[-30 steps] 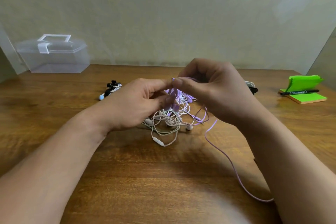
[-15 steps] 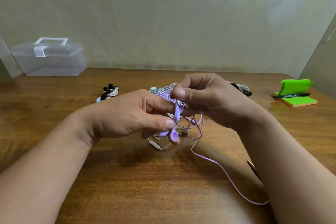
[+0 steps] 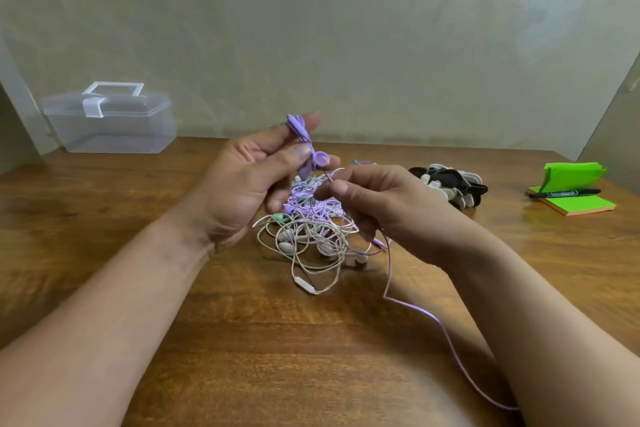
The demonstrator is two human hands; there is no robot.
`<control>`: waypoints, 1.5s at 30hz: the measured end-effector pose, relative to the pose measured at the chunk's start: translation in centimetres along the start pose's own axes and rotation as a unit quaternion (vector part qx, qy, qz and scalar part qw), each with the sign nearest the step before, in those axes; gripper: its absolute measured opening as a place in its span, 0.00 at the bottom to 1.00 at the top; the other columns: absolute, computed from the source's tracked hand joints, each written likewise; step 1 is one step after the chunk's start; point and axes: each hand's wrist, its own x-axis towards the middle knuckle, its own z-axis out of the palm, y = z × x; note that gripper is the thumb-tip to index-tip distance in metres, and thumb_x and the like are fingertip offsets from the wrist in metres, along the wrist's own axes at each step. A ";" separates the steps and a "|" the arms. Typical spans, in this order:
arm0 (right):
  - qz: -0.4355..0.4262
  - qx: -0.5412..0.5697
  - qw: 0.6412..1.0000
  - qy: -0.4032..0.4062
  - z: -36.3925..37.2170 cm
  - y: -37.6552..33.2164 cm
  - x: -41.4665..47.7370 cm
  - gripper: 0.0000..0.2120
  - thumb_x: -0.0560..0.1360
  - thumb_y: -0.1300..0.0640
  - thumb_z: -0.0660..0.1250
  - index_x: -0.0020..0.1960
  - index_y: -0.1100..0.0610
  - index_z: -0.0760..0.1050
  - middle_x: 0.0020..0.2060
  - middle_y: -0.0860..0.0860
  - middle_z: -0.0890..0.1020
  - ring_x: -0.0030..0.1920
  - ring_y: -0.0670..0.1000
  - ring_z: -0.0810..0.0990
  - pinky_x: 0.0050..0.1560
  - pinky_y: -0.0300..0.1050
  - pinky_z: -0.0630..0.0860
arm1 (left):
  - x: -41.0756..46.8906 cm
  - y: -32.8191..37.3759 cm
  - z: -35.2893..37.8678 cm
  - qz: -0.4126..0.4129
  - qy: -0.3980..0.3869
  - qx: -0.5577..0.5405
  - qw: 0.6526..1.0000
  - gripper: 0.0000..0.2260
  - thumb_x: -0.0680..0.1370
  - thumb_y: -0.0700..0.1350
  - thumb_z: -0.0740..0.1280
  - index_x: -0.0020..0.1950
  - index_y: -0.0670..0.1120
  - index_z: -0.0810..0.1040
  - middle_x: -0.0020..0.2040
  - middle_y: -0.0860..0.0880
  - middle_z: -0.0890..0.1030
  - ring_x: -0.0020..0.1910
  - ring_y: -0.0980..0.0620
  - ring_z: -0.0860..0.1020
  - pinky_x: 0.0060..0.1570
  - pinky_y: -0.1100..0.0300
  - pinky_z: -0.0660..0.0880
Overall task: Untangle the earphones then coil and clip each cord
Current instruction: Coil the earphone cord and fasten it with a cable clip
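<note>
Two grips: your left hand pinches the purple earbuds between thumb and fingers, raised above the heap. Your right hand pinches the purple cord just below them, thumb against forefinger.
Task's thing: the tangle of white, purple and mint cords lies on the worktop beneath and between both hands. The purple cord's free run trails from your right hand across the worktop and goes out of sight at your right forearm.
Risk of tightening: purple loops look threaded through the white ones, so a hard upward pull on the buds would likely cinch a knot rather than free it.
Risk of dragging: the whole heap may lift with the purple set, and the white inline remote at its near side could snag.
Risk at the forearm: the trailing length may be pinned under your arm, and pulling against that would strain the cord.
Risk of slip: the thin cord could slide through your right pinch if you tug.
Clips: the pile of black and white clips sits just behind your right hand, near enough to catch a stray loop.
</note>
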 end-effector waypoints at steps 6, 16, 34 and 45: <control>-0.033 -0.231 0.972 0.020 1.4 -1.3 -0.4 0.13 0.85 0.50 0.64 0.55 0.57 0.84 0.34 0.55 0.79 0.35 0.54 0.75 0.39 0.48 0.72 | 0.0 -0.4 0.4 0.026 0.080 0.145 0.986 0.19 0.84 0.35 0.64 0.75 0.43 0.74 0.62 0.39 0.83 0.27 0.68 0.70 0.29 0.72 0.65; -0.103 -0.273 0.946 0.143 0.7 -1.7 -0.8 0.07 0.80 0.54 0.71 0.43 0.51 0.81 0.32 0.48 0.80 0.33 0.47 0.75 0.35 0.44 0.70 | -0.3 -1.6 -0.4 0.030 -0.029 0.449 0.893 0.13 0.81 0.55 0.68 0.64 0.69 0.79 0.48 0.63 0.86 0.49 0.56 0.84 0.49 0.52 0.80; -0.041 0.078 0.990 0.113 -0.6 -1.4 0.0 0.07 0.81 0.57 0.70 0.44 0.57 0.81 0.31 0.54 0.76 0.25 0.44 0.69 0.27 0.35 0.66 | -1.4 0.5 1.0 0.004 -0.182 0.166 0.969 0.13 0.81 0.40 0.68 0.64 0.46 0.83 0.49 0.44 0.88 0.49 0.55 0.84 0.52 0.64 0.78; -0.020 -0.249 0.968 0.013 1.9 -0.2 0.0 0.15 0.86 0.49 0.63 0.53 0.59 0.82 0.36 0.57 0.78 0.35 0.49 0.73 0.41 0.49 0.71 | -0.6 0.8 1.2 0.018 0.065 0.115 0.991 0.14 0.83 0.33 0.64 0.66 0.45 0.79 0.57 0.38 0.84 0.30 0.67 0.79 0.38 0.74 0.74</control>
